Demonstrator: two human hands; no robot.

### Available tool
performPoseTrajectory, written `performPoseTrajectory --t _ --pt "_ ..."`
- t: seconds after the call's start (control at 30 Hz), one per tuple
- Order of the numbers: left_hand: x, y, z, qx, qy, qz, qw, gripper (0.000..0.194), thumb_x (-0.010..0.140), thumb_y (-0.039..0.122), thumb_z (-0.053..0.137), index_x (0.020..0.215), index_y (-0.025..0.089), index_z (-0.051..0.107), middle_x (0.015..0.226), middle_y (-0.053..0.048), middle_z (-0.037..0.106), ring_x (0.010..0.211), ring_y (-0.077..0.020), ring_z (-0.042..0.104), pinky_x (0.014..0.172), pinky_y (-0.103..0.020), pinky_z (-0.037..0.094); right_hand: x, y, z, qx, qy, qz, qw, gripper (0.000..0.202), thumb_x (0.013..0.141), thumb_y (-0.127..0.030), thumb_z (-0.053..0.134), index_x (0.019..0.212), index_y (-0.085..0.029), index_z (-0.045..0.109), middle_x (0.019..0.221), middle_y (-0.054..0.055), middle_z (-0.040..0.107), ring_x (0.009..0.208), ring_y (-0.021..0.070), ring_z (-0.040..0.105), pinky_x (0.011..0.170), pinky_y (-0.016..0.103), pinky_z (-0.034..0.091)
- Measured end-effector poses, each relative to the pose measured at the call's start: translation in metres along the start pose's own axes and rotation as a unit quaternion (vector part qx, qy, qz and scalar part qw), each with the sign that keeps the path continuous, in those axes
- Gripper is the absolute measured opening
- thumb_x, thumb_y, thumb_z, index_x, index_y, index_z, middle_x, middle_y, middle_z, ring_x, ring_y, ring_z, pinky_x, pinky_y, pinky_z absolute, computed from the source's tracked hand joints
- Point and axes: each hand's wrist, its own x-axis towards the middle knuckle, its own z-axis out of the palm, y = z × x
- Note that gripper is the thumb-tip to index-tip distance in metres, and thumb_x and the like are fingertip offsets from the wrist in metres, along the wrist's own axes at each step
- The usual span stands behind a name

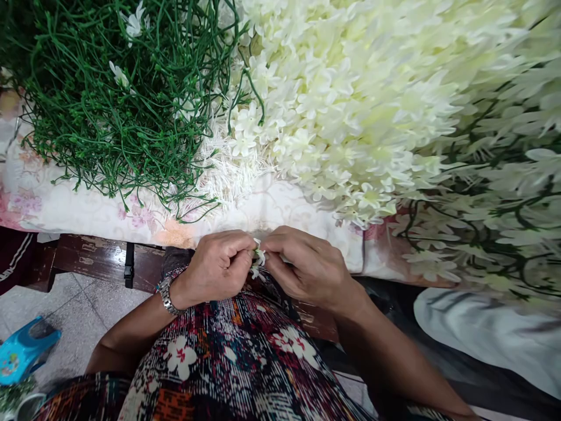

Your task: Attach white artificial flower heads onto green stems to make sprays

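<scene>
My left hand (219,266), with a metal watch (166,295) on the wrist, is closed in a pinch at the table edge. Facing it, my right hand (309,266) pinches too, thumb against forefinger. Between the fingertips shows a small white artificial flower (258,263) with a bit of green, gripped from both sides; the fingers cover much of it. Beyond my hands lie a heap of green plastic stems (127,111), a pile of loose white stamen-like sprigs (228,164) and a large mound of cream-white artificial blossoms (324,105).
A floral-patterned cloth (87,204) covers the table. At right, finished-looking white flower sprays (495,234) hang over the edge near a white cloth-covered shape (491,333). A dark wooden bench (96,260) and a blue plastic item (26,351) are at lower left.
</scene>
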Motion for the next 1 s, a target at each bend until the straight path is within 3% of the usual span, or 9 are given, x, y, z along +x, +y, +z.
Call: performPoseTrajectory --t 0.23,0.63,1.0 --pt "0.0005 -0.0004 -0.0002 0.003 -0.005 0.001 1.0 0.019 0.075 0.008 0.04 0.058 0.014 0.044 0.053 0.004 0.037 0.051 -0.0058 0.035 0.05 -0.018 0.031 -0.0006 0.0004 -0.0007 -0.01 -0.004 -0.002 1.0 0.015 0.074 -0.005 0.045 0.083 -0.017 0.046 0.065 0.002 0.053 0.062 0.0105 0.049 0.056 0.022 0.044" --pt "-0.0055 -0.0033 -0.0048 -0.013 -0.004 0.032 0.999 0.017 0.075 0.006 0.041 0.078 0.013 0.056 0.065 -0.001 0.056 0.058 -0.0074 0.05 0.055 -0.019 0.042 -0.0024 0.0018 -0.0031 0.031 -0.006 0.026 0.999 0.014 0.074 -0.008 0.046 0.084 -0.017 0.049 0.066 0.003 0.055 0.063 0.0098 0.051 0.055 0.022 0.045" --pt "-0.0064 -0.0024 0.0047 -0.003 0.062 0.014 0.998 0.016 0.073 0.006 0.045 0.076 0.013 0.059 0.062 -0.001 0.06 0.054 -0.0071 0.052 0.052 -0.019 0.043 -0.0019 0.0004 -0.0045 0.014 0.016 0.009 1.0 0.014 0.072 -0.005 0.048 0.081 -0.015 0.048 0.066 0.004 0.055 0.062 0.0102 0.051 0.056 0.023 0.044"
